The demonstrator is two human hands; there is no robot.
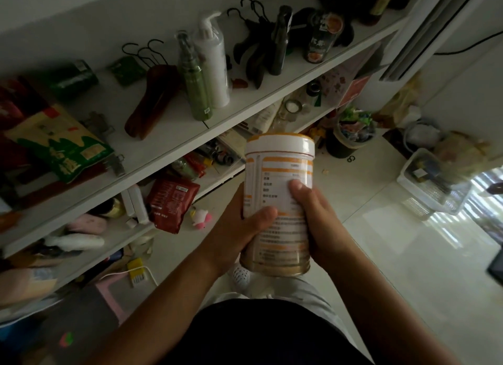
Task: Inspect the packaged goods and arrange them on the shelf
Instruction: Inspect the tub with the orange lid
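A tall white can with orange stripes, a white lid and printed text stands upright in front of me, held in both hands. My left hand grips its lower left side, thumb across the label. My right hand grips the right side, thumb pressed on the printed table. The white shelf runs diagonally on the left. On its top board lie a green and yellow bag and dark red packs. A red pouch leans on a lower board.
The top board also holds a green spray bottle, a white pump bottle, wooden hangers and a dark canister. On the tiled floor stand a full bin and a clear basket. A small toy lies below.
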